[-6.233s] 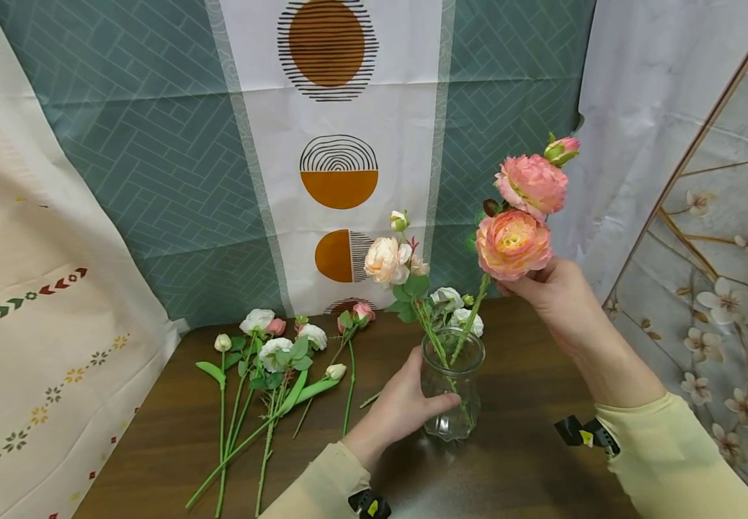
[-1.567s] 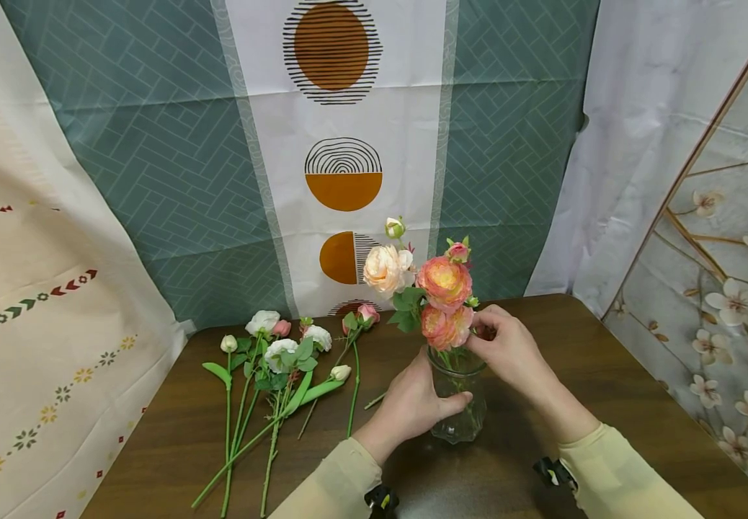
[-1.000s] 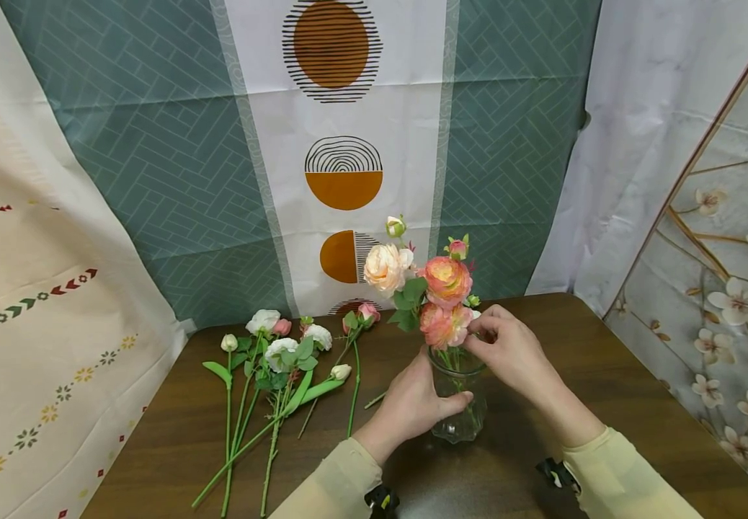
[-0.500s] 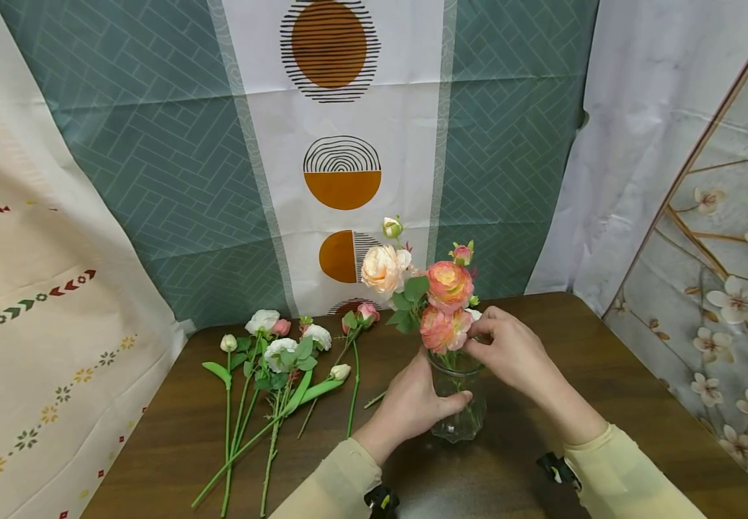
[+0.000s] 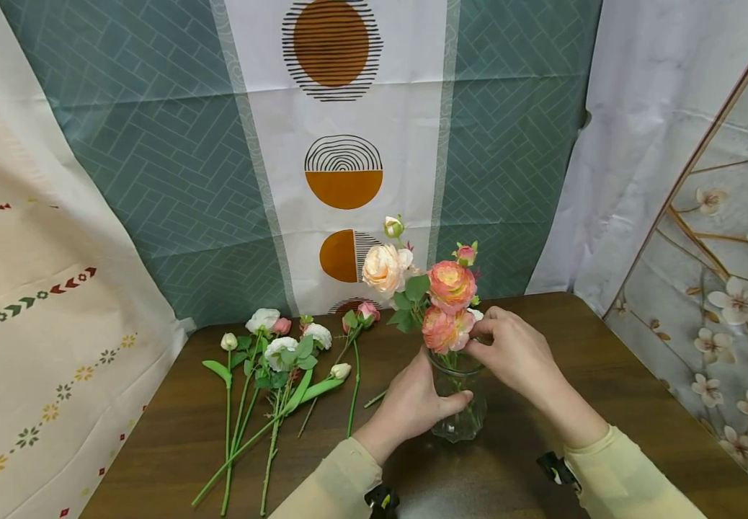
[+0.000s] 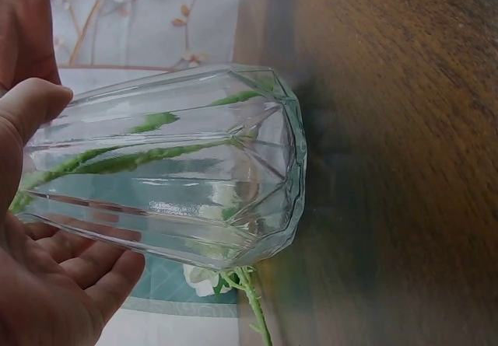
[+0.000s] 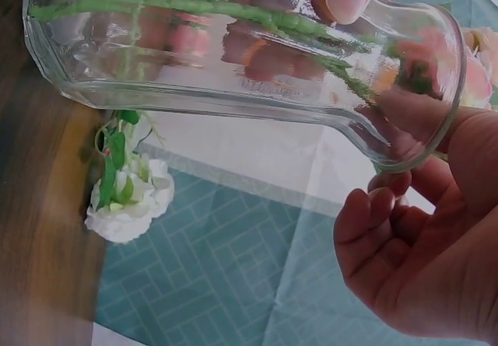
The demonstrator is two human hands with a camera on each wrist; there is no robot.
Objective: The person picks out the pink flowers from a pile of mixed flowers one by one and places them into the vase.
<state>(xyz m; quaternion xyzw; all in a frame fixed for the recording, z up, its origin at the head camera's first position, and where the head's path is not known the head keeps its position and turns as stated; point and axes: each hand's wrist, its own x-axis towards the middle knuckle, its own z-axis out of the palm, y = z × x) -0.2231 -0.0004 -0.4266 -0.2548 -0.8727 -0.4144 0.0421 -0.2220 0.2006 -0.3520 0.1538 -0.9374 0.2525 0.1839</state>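
Indoor setting: patterned hangings (image 5: 153, 158), wooden table (image 5: 601, 353)

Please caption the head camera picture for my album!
Left hand holding a glass vase, right hand at its mouth beside coral flowers.

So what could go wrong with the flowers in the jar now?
The glass jar might tip or slide if the left hand lets go, since the cream flower leans out past its rim.
The right hand is right at the coral flower, so a hard push could maybe bend it or pull off a petal.
The left sleeve is near the loose flowers on the table, so it might brush them.
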